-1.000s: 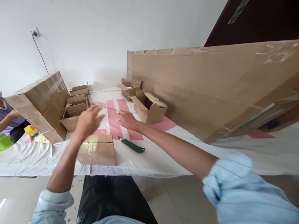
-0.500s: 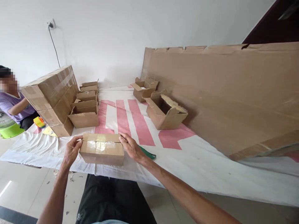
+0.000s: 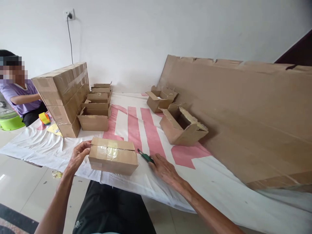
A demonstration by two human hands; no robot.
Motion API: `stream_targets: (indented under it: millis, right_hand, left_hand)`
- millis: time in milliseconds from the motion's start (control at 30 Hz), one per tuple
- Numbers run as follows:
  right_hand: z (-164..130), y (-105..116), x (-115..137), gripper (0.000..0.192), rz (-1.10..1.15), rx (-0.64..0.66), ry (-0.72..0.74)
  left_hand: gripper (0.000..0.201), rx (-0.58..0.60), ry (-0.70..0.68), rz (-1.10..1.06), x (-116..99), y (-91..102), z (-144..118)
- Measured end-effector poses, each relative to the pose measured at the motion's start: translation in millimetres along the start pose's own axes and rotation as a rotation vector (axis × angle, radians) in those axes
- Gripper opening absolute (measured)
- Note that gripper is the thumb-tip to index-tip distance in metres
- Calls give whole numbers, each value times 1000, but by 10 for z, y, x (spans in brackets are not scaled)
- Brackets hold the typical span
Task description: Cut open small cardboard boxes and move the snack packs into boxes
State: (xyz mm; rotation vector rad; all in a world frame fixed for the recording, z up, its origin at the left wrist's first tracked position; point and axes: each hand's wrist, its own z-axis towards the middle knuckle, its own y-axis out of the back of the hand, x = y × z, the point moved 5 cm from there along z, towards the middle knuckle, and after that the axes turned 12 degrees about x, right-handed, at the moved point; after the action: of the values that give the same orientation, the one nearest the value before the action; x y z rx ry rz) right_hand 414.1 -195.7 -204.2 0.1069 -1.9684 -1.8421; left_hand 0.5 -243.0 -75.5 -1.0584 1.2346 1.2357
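Note:
A taped cardboard box (image 3: pixel 114 159) lies near the front edge of the cloth-covered table, its top flaps meeting along a seam with shiny clear tape over the middle. My left hand (image 3: pixel 80 155) grips the box's left end, fingers at the top corner. To the right of the box, my right hand (image 3: pixel 163 167) is closed around the handle of a green utility knife (image 3: pixel 146 157). The knife's tip points up and left, toward the box's right end but apart from it.
Stacked taped boxes (image 3: pixel 70 87) stand at left, beside a row of open boxes (image 3: pixel 94 123). Two more, a nearer open box (image 3: pixel 181 128) and a farther open box (image 3: pixel 159 99), sit by a large cardboard sheet (image 3: pixel 231 123). A yellow tape dispenser (image 3: pixel 44 119) lies near a seated person (image 3: pixel 21 97).
My right hand has let go of the box's right end and taken hold of the green utility knife on the cloth. My left hand stays on the box. The view has shifted slightly.

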Motion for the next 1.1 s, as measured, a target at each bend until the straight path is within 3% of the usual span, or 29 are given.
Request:
stream_targets:
  millis: [133,267,333,433,533,667,800,967,1100]
  right_hand:
    - [68,27,4,25,150,-48,-18]
    - [119,173,14,34,685,-162,-222]
    - [148,252,173,47,932,-163,-266]
    - [201,410,594,58,1141,-175,-176]
    - [287,611,959,55,1027,-268,-44]
    - [507,848,1097,58,866,-255,84]
    - [619,1212,1204,48,681,-100,265]
    - [565,1533,1731,33,486,238,472]
    - [613,1627,1996,33,374,265,524]
  left_hand:
    - [31,65,50,-33,7,1,23]
    - [30,101,74,-25,15,4,77]
    - [29,109,70,-5,25,-9,96]
    - [33,102,61,6,53,-32,101]
    - [35,98,35,17,72,-49,84]
    - [32,35,37,46,115,-35,37]
    - [30,-3,22,75,140,-48,-2]
    - [33,10,1,124,122,-62,-8]
    - [35,20,-10,118,139,-52,10]
